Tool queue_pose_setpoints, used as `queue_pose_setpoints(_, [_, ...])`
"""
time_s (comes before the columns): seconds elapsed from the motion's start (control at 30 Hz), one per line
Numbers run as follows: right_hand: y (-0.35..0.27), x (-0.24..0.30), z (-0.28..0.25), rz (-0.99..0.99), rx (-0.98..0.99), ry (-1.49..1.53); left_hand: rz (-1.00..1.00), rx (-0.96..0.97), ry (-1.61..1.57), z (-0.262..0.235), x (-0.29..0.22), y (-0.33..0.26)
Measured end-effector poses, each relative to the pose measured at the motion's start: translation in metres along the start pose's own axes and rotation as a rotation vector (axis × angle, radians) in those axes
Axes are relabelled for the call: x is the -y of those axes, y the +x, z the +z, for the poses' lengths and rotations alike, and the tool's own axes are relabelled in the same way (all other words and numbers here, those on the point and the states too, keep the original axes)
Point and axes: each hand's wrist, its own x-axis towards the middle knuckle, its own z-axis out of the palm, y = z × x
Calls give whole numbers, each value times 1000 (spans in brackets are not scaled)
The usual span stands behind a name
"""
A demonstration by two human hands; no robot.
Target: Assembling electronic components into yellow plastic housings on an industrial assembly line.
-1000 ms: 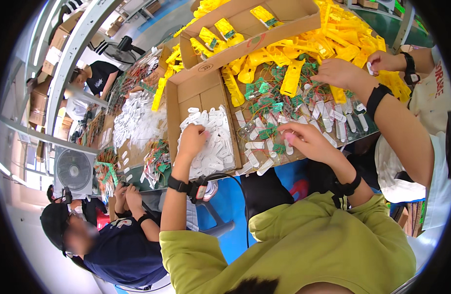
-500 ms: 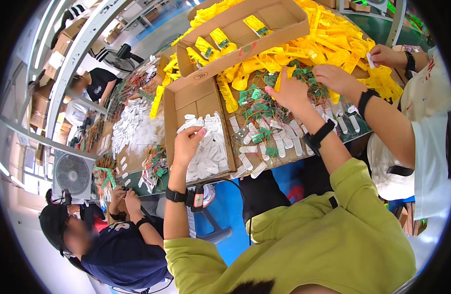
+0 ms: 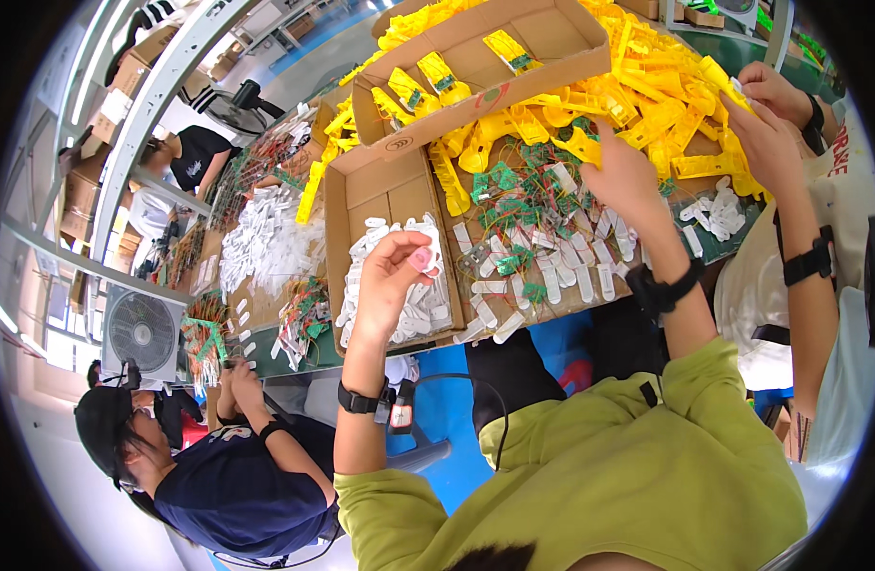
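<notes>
My left hand [image 3: 390, 284] is closed in a pinch above white oblong plastic pieces [image 3: 369, 249] in a cardboard tray; whatever lies between its fingertips blends into the white pile. Farther right, my right hand [image 3: 631, 181] has thumb and index finger around the end of a yellow plastic casing [image 3: 579, 147]. Beneath it lie green circuit boards [image 3: 502, 179] with thin coloured wires, several joined to white strips [image 3: 551, 282]. A second cardboard box [image 3: 390, 145] at the back holds several yellow casings with green boards in them [image 3: 443, 80].
A big heap of yellow casings [image 3: 661, 105] covers the far right of the table. At the right, a co-worker's hands [image 3: 768, 133] hold a yellow casing beside a small white pile [image 3: 721, 211]. Another co-worker [image 3: 242, 476] sits at the left, near more white pieces [image 3: 266, 238].
My left hand has risen a little and moved right, fingers more curled. My right hand has moved right and now has a yellow casing at its fingertips. The co-worker's near arm has drawn back rightward.
</notes>
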Motion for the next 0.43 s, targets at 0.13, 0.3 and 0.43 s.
queue_pose_setpoints(0.13, [-33,-15,-32,-90,5,269,54,19,-22,22,-18,-3])
queue_pose_setpoints(0.3, [-71,-6,-75,-347,150,506,291,-70,175,47,-35,-5])
queue_pose_setpoints(0.43, [-87,14,-108,-559,510,219,537,-63,709,78,-64,-16])
